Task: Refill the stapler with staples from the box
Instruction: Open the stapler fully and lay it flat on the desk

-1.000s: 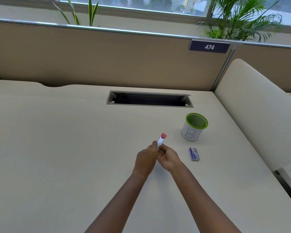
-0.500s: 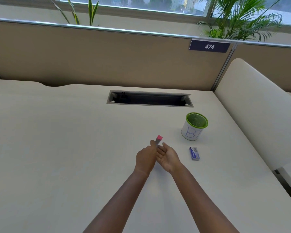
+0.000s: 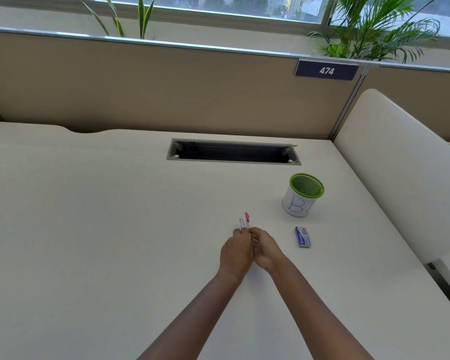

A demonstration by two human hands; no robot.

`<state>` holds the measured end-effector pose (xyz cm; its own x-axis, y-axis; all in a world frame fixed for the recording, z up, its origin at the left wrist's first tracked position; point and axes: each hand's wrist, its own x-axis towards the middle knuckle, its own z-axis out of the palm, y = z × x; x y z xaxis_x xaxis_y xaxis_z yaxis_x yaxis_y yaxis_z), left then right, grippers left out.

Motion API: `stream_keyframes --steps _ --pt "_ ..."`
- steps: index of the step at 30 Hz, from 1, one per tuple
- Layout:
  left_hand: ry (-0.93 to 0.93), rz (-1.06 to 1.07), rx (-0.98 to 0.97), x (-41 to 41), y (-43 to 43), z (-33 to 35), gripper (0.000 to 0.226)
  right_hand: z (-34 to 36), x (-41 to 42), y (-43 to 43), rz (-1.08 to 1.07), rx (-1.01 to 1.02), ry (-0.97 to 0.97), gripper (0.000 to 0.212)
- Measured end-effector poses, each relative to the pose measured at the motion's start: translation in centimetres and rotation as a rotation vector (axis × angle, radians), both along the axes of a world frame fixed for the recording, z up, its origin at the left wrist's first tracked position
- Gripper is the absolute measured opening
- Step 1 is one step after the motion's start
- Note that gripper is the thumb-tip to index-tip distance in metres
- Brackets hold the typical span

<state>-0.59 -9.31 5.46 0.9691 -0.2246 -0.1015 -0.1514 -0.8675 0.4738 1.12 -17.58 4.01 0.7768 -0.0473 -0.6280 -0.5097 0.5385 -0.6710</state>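
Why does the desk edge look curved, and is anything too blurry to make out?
Head view: the wide-angle lens bows the partition rail and desk. Daylight from the window is soft, with faint shadows. The stapler between the left hand and right hand is small and smeared; the staple box print is unreadable.

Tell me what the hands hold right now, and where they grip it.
Both hands, left hand and right hand, hold the small stapler by its near end.
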Motion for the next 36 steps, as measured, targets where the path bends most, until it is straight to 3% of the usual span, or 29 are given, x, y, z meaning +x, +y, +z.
stream_keyframes --steps 7,10,15,24,36 --pt "0.022 0.193 -0.374 -0.9 0.1 0.7 0.026 -0.6 -0.8 -0.4 -0.083 0.069 -0.059 0.023" --pt "0.031 0.354 -0.436 -0.4 1.1 0.6 0.024 -0.7 -0.9 -0.5 -0.131 0.184 -0.050 0.024" --pt "0.175 0.416 -0.605 0.6 2.2 0.8 0.023 -1.2 -1.0 -0.5 -0.068 0.250 -0.005 0.023" --pt "0.115 0.393 -0.612 1.1 2.8 0.4 0.013 -0.3 -0.9 -0.4 0.055 0.211 0.026 0.026" --pt "-0.013 0.390 -0.478 1.1 2.3 0.3 0.009 0.2 -1.3 0.6 0.119 0.084 -0.072 0.029"
